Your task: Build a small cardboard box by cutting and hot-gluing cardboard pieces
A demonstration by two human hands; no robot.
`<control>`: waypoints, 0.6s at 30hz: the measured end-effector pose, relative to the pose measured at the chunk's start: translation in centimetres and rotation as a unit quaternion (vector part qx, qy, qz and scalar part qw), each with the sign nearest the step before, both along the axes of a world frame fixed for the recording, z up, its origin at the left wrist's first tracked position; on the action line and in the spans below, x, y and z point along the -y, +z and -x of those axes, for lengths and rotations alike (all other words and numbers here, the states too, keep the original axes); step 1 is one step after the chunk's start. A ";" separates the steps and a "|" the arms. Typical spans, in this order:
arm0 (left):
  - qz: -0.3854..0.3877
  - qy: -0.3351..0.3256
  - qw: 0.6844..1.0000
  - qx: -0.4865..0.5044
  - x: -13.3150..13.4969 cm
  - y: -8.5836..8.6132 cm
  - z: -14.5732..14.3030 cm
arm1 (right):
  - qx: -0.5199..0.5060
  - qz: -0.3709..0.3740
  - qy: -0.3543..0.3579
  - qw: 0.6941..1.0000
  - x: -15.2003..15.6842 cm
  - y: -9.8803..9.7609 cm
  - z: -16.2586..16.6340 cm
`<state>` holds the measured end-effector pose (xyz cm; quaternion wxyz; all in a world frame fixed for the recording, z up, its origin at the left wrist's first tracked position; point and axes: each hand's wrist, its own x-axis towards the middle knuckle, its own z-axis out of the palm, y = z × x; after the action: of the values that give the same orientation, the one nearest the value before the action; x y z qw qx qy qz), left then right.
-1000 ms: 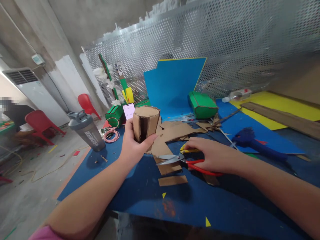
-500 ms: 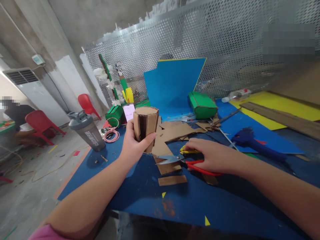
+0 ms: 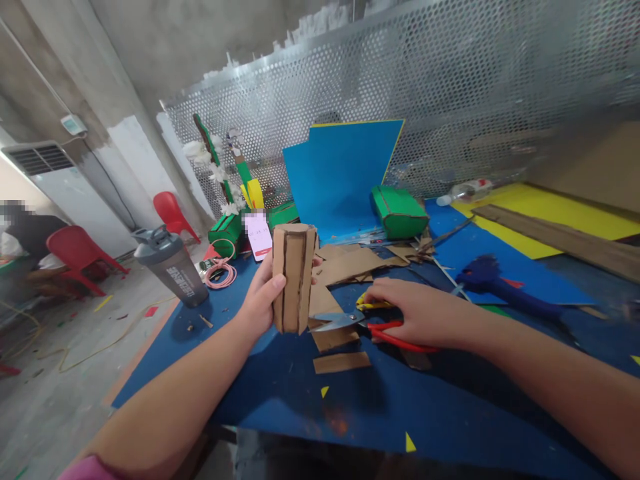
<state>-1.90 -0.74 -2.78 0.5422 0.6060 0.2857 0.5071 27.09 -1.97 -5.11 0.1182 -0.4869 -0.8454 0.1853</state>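
Cardboard block (image 3: 294, 280) upright in my left hand (image 3: 263, 297), dark seams running down its facing side: that is what sits near the middle of the head view, just left of the scissors (image 3: 350, 318). My left thumb presses its near face, the fingers wrap behind, and some fingertips show at the far edge, so this grip is firmly around it; whether its base touches the table (image 3: 280, 400), I cannot tell. My right hand (image 3: 405, 307) is clasped on the scissors, fingers curled over the yellow handle, the red one below, the blades pointing left toward the block. Under and beyond the blades lie flat cardboard pieces (image 3: 350, 267), with one loose strip (image 3: 341, 363) nearer me and a small yellow scrap (image 3: 410, 442) by the table's front edge. To my left stand a grey shaker bottle (image 3: 175, 270), a coiled pink cable (image 3: 221, 275) and, behind the block, a phone (image 3: 259, 240) with its screen lit. Farther back, a green box (image 3: 400, 212) rests before an upright blue board (image 3: 345, 173), which stands against a perforated metal panel (image 3: 450, 100). To my right, a dark blue tool (image 3: 515, 291) lies partly over a blue sheet (image 3: 555, 287).
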 end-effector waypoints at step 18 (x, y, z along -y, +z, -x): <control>0.282 -0.010 0.952 0.114 -1.3 0.1 -0.3 | -0.014 -0.018 0.002 1.000 -0.4 -0.6 -0.7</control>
<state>-1.62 0.58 -2.72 0.7250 0.3688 0.3474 0.4666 27.76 -1.58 -5.73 0.1381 -0.4801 -0.8480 0.1773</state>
